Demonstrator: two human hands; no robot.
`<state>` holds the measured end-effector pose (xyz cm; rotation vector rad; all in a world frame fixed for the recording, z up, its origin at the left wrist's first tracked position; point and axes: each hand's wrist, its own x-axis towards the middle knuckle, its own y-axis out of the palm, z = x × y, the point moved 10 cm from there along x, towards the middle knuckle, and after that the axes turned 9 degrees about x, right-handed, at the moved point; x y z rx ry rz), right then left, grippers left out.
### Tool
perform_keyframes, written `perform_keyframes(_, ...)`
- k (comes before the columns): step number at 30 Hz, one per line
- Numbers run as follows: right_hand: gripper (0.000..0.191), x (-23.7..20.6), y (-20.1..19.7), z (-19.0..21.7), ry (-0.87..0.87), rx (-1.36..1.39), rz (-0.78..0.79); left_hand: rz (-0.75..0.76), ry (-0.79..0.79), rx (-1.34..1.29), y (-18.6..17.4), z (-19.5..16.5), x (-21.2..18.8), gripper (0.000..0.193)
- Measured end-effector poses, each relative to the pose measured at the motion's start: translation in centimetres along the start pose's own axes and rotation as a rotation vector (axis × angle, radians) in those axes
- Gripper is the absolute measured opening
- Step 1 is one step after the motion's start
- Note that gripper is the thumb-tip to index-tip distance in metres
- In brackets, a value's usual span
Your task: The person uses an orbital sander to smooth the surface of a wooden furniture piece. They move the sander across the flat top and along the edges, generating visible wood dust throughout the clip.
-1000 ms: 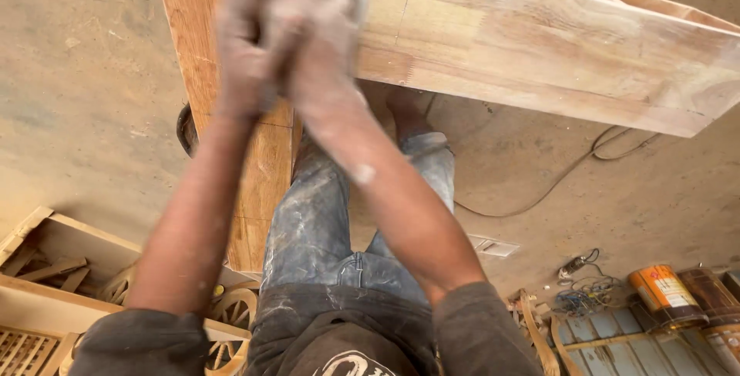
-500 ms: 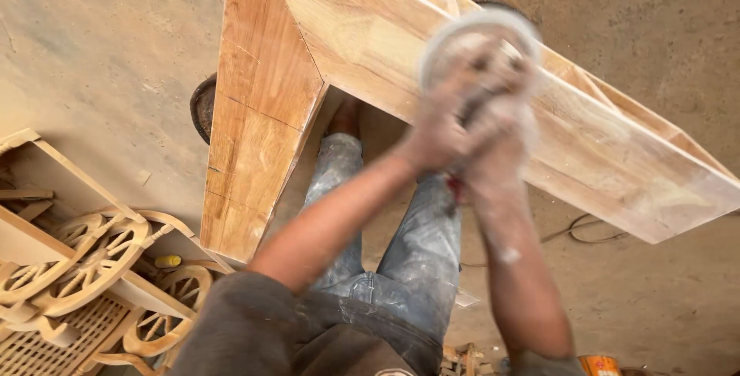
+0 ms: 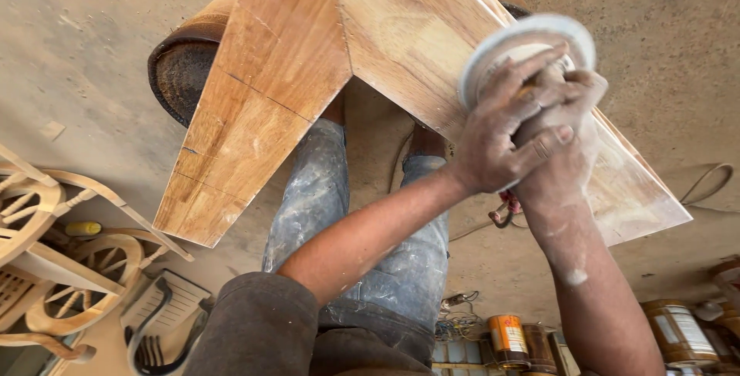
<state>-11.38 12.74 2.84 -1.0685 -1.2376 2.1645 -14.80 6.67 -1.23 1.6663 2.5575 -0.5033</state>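
Gripped round disc sander [image 3: 532, 52] on wooden board [image 3: 401, 45] | left hand [image 3: 501, 133], right hand [image 3: 559, 156], fingers curled tight | paint tins [image 3: 509, 339] below, lidded, contents hidden

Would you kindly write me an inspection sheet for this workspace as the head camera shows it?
Surface: dusty concrete floor.
Job's things: round disc sander pressed on the wooden panel, which joins a second board.
Clutter: paint tins; pale wooden wheel-pattern frames; dark tyre under the boards.
Grippers: left hand and right hand both wrapped around the sander.
Cables: cord loops on the floor.
Surroundings: nothing seen beyond the floor.
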Motion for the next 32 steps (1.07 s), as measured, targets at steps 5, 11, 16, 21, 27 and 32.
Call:
perform_keyframes(5,0.037,8.3,0.3,10.5,-0.131,-0.098,0.073,-0.164,-0.014,-0.038,-12.3,1.2,4.9,0.037)
perform_keyframes(11,0.019,15.8,2.9,20.9,-0.291,-0.025,-0.01,-0.292,-0.131,-0.372,-24.8,5.2,8.6,0.042)
perform_keyframes(16,0.028,13.1,3.4,20.8,-0.258,0.075,-0.012,-0.318,-0.017,-0.078,-26.2,4.5,6.8,0.042)
perform_keyframes(21,0.041,7.7,2.8,13.9,-0.272,0.004,-0.046,-0.209,0.032,0.058,-16.3,2.1,4.3,0.037)
perform_keyframes(27,0.055,3.7,0.6,7.7,0.004,0.065,-0.13,-0.009,0.118,0.032,-10.8,-0.3,2.3,0.048)
perform_keyframes(32,0.069,5.9,-1.0,9.9,0.014,0.025,-0.244,-0.238,0.116,0.394,-22.1,4.4,-6.9,0.07)
